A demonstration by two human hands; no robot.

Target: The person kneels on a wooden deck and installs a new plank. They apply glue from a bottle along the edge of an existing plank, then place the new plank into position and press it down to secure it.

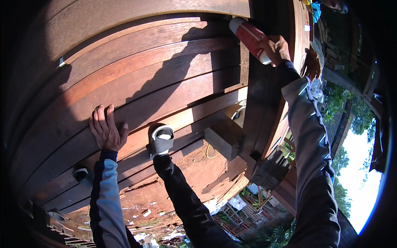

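One red-and-white bottle (pixel 249 34) slants far-left to near-right in the right hand's (pixel 276 48) grasp by the planks' (pixel 103 82) far right corner, the left hand (pixel 108 129) resting thumb-wide, well left.

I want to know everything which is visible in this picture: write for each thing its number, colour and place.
Container: one, red and white, in the right hand, upper right of centre
Wooden planks: several, reddish brown, side by side, across the left and centre
Block: one, grey-brown, right of the footwear
Cord: one, yellow, beside the block
Soil: one area, reddish, beyond the planks, lower middle
Foliage: several patches, green, mainly right side
Footwear: one, grey, centre
Trouser leg: one, dark, lower middle
Sleeves: two, grey and dark, lower left and right
Left hand: one, bare, on the planks
Right hand: one, bare, around the container
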